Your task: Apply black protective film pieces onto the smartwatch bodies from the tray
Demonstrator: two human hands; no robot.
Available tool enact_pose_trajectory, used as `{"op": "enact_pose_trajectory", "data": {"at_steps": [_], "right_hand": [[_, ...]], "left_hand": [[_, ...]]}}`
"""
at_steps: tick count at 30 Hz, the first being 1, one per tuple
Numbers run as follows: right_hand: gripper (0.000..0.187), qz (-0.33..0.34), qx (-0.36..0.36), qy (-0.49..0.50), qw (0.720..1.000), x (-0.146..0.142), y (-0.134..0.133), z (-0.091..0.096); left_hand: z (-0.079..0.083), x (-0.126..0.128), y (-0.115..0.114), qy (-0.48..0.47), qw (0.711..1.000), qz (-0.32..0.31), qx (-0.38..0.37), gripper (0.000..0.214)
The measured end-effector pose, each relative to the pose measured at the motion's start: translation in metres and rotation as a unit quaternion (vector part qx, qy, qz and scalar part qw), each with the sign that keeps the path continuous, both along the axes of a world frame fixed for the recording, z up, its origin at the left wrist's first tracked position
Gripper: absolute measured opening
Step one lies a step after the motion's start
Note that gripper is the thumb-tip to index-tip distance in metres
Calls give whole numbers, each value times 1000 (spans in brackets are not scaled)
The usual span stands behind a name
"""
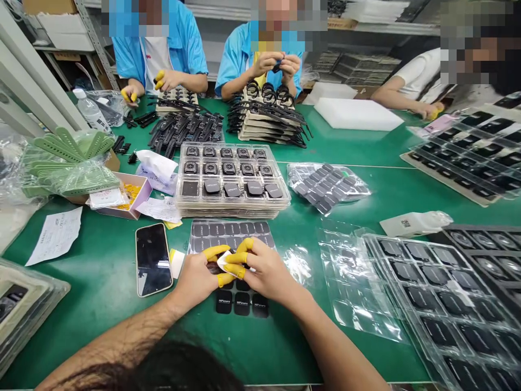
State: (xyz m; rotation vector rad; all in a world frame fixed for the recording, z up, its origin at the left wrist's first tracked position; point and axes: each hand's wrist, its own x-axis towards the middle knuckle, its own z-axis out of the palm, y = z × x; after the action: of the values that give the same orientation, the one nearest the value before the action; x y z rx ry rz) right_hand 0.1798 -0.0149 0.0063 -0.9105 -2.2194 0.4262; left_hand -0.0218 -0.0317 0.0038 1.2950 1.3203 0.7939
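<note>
pinching a white wipe (227,263) in a closed grip between left hand (198,279) and right hand (264,271)

Small white lettering runs across the black square pads (241,304) on the worktop (97,326), reading something like "HiPsmart" (the print is tiny, so that spelling is doubtful). A white box (415,224) bears a dark label (405,222) too small to read; the paper sheet (55,236) is illegible too.

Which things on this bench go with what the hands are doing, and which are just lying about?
In use: left hand and right hand pinching a white wipe; black square pads.
Lying about: smartphone, paper sheet, water bottle.
</note>
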Motion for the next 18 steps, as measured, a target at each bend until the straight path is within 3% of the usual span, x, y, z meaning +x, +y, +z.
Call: {"op": "enact_pose_trajectory", "data": {"at_steps": [7,18], "right_hand": [[17,-44,39,6,998,2,0,0],[13,-10,-10,23,1000,5,3,-1]], "left_hand": [[2,1,-1,20,999,-14,22,53],[0,2,-5,7,999,-1,33,59]]}}
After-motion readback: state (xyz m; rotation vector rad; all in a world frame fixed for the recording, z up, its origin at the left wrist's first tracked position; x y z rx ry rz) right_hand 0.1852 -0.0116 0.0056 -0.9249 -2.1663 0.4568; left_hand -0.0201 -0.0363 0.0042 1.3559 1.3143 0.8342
